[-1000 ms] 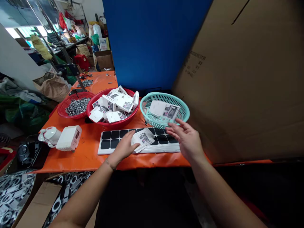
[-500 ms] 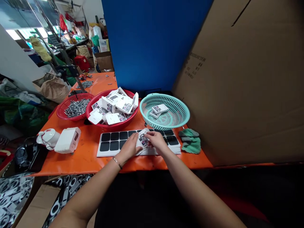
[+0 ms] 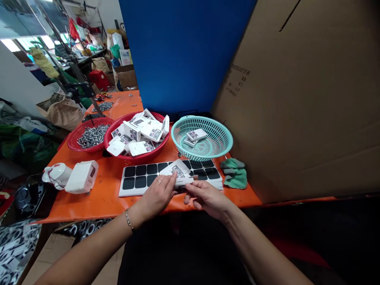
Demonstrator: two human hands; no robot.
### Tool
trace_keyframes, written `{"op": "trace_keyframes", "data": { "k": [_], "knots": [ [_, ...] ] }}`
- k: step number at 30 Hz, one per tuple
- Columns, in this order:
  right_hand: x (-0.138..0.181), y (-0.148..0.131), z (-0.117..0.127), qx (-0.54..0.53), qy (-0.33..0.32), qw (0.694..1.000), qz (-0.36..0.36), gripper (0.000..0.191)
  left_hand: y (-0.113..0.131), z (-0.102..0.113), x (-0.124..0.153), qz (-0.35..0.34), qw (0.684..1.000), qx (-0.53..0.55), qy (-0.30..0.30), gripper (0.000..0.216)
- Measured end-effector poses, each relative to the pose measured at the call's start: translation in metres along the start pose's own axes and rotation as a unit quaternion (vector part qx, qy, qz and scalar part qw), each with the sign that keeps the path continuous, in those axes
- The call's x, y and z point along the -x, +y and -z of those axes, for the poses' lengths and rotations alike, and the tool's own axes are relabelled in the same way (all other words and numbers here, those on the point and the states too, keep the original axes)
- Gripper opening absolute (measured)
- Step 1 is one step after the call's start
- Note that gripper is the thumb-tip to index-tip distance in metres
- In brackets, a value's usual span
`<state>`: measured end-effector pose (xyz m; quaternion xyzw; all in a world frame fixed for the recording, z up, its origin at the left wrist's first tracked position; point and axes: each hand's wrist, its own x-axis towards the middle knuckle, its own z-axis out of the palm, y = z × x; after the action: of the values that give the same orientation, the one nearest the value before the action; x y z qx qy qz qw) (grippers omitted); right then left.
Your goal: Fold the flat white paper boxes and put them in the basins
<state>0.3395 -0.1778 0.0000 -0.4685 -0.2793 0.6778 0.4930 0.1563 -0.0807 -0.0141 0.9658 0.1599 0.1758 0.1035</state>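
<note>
Both hands hold a small white printed box (image 3: 179, 169) above the near edge of a stack of white sheets with black rounded squares (image 3: 141, 170). Its printed face slants up and away from me, and a narrow side faces me. My left hand (image 3: 158, 192) grips the box from the left, fingers along its near side. At the right end, my right hand (image 3: 209, 196) pinches the box's edge between thumb and fingers, other fingers curled below. What lies under the box is hidden by my hands.
Behind the sheets stand a red basin (image 3: 118, 157) heaped with white boxes and a turquoise basket (image 3: 224, 138) holding a few. A red basket (image 3: 71, 140) of metal parts is further left. A green cloth (image 3: 234, 174) lies right. Cardboard (image 3: 311, 118) walls the right side.
The box has tilted so that a narrow side faces me. My right hand has moved down and right to the box's near right end, and my left hand has shifted slightly nearer.
</note>
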Motion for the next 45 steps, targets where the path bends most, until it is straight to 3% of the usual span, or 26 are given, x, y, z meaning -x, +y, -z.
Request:
{"op": "trace_keyframes", "data": {
  "k": [5, 7, 8, 10, 12, 13, 14, 15, 17, 19, 20, 22, 24, 28, 30, 32, 37, 41, 43, 45],
  "knots": [
    [0.012, 0.000, -0.008, 0.087, -0.054, 0.995, -0.004, 0.041, 0.016, 0.005, 0.017, 0.052, 0.985, 0.139, -0.089, 0.033],
    [0.013, -0.001, -0.015, 0.145, 0.022, 0.987, 0.064, 0.041, 0.022, 0.007, 0.018, 0.124, 0.953, 0.263, -0.085, 0.031],
    [0.013, -0.001, -0.018, 0.164, 0.095, 0.975, 0.115, 0.039, 0.026, 0.008, 0.019, 0.178, 0.923, 0.335, -0.065, 0.032],
    [0.015, 0.001, -0.023, 0.177, 0.213, 0.941, 0.195, 0.034, 0.035, 0.009, 0.019, 0.290, 0.827, 0.481, -0.013, 0.040],
    [0.019, 0.004, -0.026, 0.158, 0.205, 0.948, 0.187, 0.033, 0.045, 0.007, 0.021, 0.364, 0.719, 0.592, 0.014, 0.047],
    [0.021, 0.005, -0.027, 0.138, 0.163, 0.964, 0.158, 0.033, 0.050, 0.006, 0.023, 0.378, 0.684, 0.624, 0.015, 0.050],
    [0.022, 0.007, -0.027, 0.115, 0.118, 0.978, 0.130, 0.035, 0.054, 0.005, 0.025, 0.382, 0.670, 0.636, 0.012, 0.052],
    [0.024, 0.009, -0.027, 0.094, 0.082, 0.987, 0.106, 0.036, 0.056, 0.005, 0.027, 0.380, 0.675, 0.632, 0.013, 0.054],
    [0.025, 0.012, -0.024, 0.068, 0.039, 0.994, 0.071, 0.036, 0.059, 0.004, 0.031, 0.369, 0.714, 0.594, 0.025, 0.057],
    [0.025, 0.016, -0.022, 0.049, 0.021, 0.997, 0.049, 0.036, 0.059, 0.003, 0.035, 0.356, 0.747, 0.560, 0.036, 0.060],
    [0.025, 0.018, -0.020, 0.039, 0.021, 0.998, 0.042, 0.035, 0.059, 0.004, 0.036, 0.353, 0.749, 0.560, 0.036, 0.059],
    [0.025, 0.021, -0.018, 0.020, 0.026, 0.999, 0.036, 0.036, 0.059, 0.003, 0.038, 0.347, 0.728, 0.589, 0.048, 0.048],
    [0.027, 0.026, -0.018, -0.001, 0.016, 1.000, 0.024, 0.048, 0.058, 0.003, 0.040, 0.344, 0.692, 0.629, 0.085, 0.039],
    [0.031, 0.040, -0.021, -0.014, 0.082, 0.995, 0.059, 0.086, 0.060, -0.003, 0.044, 0.352, 0.661, 0.645, 0.154, 0.055],
    [0.032, 0.047, -0.023, -0.004, 0.116, 0.989, 0.095, 0.079, 0.060, -0.007, 0.047, 0.355, 0.660, 0.642, 0.163, 0.053],
    [0.035, 0.053, -0.024, 0.015, 0.102, 0.989, 0.104, 0.062, 0.059, -0.010, 0.051, 0.359, 0.668, 0.633, 0.156, 0.049],
    [0.042, 0.064, -0.020, 0.053, 0.048, 0.995, 0.072, 0.046, 0.055, -0.012, 0.062, 0.347, 0.752, 0.547, 0.120, 0.028],
    [0.045, 0.068, -0.013, 0.144, 0.036, 0.988, 0.053, 0.033, 0.055, -0.009, 0.066, 0.323, 0.786, 0.526, 0.029, 0.033],
    [0.045, 0.067, -0.012, 0.170, 0.054, 0.981, 0.070, 0.032, 0.057, -0.006, 0.064, 0.308, 0.787, 0.535, 0.008, 0.032],
    [0.047, 0.061, -0.012, 0.139, 0.072, 0.984, 0.089, 0.026, 0.059, 0.000, 0.059, 0.318, 0.751, 0.579, 0.015, 0.029]
  ]
}}
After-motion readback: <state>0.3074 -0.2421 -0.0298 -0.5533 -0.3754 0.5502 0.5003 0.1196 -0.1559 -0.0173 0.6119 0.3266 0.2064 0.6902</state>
